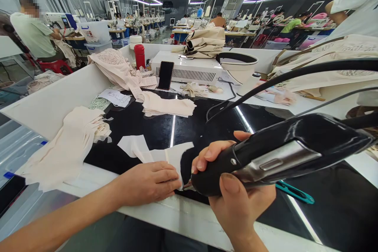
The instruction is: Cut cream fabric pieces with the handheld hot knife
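My right hand (pixel 239 204) is wrapped round a black corded hand tool (pixel 283 153) with a silver lever along its side. The tool's metal tip reaches the lower right edge of a cream fabric piece (pixel 181 157) on the black tabletop. My left hand (pixel 153 183) lies flat on that piece, fingers close together, pressing it near the tip. The fingertips are beside the tip; whether they touch it I cannot tell. Part of the fabric is hidden beneath my left hand.
A stack of cream pieces (pixel 65 145) lies at the left; more strips (pixel 168 104) lie behind. A teal cutter (pixel 295 192) rests right of my hand. A phone (pixel 165 75), red bottle (pixel 139 56) and white vented box (pixel 189 69) stand farther back. The tool's cable (pixel 280 75) arches across the right.
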`<state>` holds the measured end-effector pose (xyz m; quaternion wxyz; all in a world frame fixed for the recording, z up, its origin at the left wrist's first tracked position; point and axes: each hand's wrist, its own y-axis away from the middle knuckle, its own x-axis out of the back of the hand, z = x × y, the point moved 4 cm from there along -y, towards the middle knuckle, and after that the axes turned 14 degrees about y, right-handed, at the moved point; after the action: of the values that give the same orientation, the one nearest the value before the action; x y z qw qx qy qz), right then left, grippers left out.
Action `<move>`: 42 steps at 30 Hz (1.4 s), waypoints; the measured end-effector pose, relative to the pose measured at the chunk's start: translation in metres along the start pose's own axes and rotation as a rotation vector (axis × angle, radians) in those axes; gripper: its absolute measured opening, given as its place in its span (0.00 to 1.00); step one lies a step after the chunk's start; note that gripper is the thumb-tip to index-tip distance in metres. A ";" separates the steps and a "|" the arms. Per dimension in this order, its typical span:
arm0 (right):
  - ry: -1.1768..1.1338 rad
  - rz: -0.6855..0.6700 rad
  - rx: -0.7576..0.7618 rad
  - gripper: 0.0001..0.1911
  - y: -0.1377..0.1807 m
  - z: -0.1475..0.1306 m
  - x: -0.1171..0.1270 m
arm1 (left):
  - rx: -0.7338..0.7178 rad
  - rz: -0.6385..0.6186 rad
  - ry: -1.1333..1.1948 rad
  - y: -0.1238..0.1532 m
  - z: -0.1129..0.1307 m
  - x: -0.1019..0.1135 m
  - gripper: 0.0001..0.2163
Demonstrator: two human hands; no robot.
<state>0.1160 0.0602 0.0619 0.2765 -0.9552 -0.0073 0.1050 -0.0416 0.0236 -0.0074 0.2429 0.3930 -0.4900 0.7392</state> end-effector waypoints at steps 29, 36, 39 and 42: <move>0.052 -0.020 0.064 0.21 0.005 -0.003 -0.006 | 0.090 0.050 0.082 0.003 -0.001 0.014 0.11; 0.034 0.001 0.071 0.19 -0.008 -0.009 0.006 | 0.136 -0.096 0.211 0.009 0.002 0.020 0.11; 0.074 0.093 0.081 0.20 -0.027 -0.006 0.022 | 0.132 -0.098 0.250 0.006 0.001 0.028 0.12; 0.116 0.161 0.115 0.17 -0.044 0.002 0.035 | 0.161 -0.072 0.249 -0.006 -0.005 0.034 0.12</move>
<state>0.1523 0.1010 0.0769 0.3213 -0.9398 0.0914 0.0715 -0.0577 0.0296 0.0227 0.2957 0.3336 -0.3810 0.8100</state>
